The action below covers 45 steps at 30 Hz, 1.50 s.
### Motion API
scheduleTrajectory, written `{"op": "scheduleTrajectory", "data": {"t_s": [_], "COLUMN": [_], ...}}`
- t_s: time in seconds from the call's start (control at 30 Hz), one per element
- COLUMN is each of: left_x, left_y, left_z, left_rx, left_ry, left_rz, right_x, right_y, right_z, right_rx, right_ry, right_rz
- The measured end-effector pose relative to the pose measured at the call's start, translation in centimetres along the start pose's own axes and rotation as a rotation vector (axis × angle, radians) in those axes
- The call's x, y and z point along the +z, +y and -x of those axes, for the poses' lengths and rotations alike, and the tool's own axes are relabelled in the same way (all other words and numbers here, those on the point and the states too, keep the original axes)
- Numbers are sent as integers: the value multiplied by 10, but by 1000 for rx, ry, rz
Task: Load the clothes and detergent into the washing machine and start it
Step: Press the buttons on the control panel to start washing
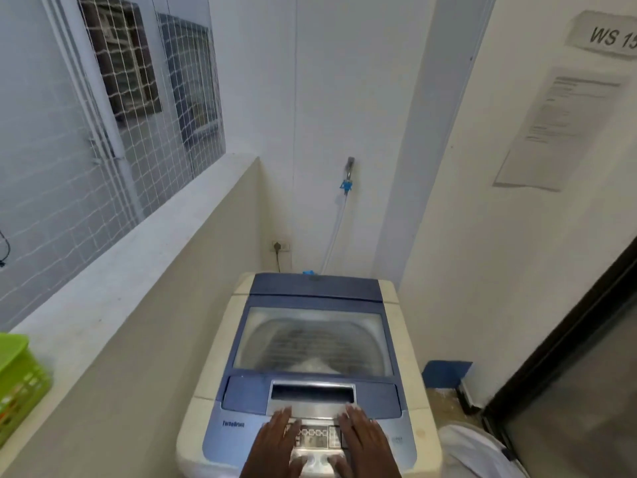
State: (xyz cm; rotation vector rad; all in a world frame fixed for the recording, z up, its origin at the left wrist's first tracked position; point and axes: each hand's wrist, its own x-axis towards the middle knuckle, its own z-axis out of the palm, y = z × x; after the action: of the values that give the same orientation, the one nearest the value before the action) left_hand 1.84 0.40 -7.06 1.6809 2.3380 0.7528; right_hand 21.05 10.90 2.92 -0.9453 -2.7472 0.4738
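Observation:
A cream and blue top-loading washing machine (227, 339) stands in the corner with its glass lid (313, 339) shut. Something pale shows faintly through the glass low in the drum. My left hand (275, 443) and my right hand (362, 439) lie flat on the control panel (315, 438) at the machine's front, one on each side of the lit display, fingers apart and holding nothing. Both thumbs rest on the round buttons below the display. No detergent is in view.
A green plastic basket (17, 377) sits on the ledge at the left. A tap with a hose (346, 188) and a wall socket (281, 246) are behind the machine. A white bag or cloth (475, 453) lies on the floor at the right, beside a dark door frame (558, 339).

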Motion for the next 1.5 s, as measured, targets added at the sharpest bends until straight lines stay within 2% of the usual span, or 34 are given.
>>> {"op": "scheduleTrajectory", "data": {"t_s": [0.03, 0.07, 0.13, 0.2, 0.5, 0.73, 0.87, 1.03, 1.5], "left_x": [-32, -57, -52, -48, -44, -64, -69, -85, -107], "left_y": [24, 40, 49, 56, 62, 53, 47, 37, 47], "left_z": [9, 23, 26, 34, 61, 64, 68, 64, 46], "left_rx": [-18, 6, -99, -69, -3, -68, -145, -262, -264], "left_ry": [-27, 38, -105, -156, -181, -260, -223, -232, -301], "left_rz": [105, 36, -60, -130, -189, -133, -166, -137, -209], "right_x": [3, -1, -8, -8, 9, 9, 18, 20, 15], "right_y": [9, 6, -2, -4, 8, 9, 12, 19, 19], "right_z": [9, 20, 27, 32, 78, 101, 110, 111, 107], "right_rx": [-27, 9, 42, 36, 172, 267, 390, 399, 353], "right_ry": [62, -54, -87, -99, -2, 138, 161, 150, 83], "right_rz": [38, 66, 69, 61, 73, 1, -46, -49, 40]}}
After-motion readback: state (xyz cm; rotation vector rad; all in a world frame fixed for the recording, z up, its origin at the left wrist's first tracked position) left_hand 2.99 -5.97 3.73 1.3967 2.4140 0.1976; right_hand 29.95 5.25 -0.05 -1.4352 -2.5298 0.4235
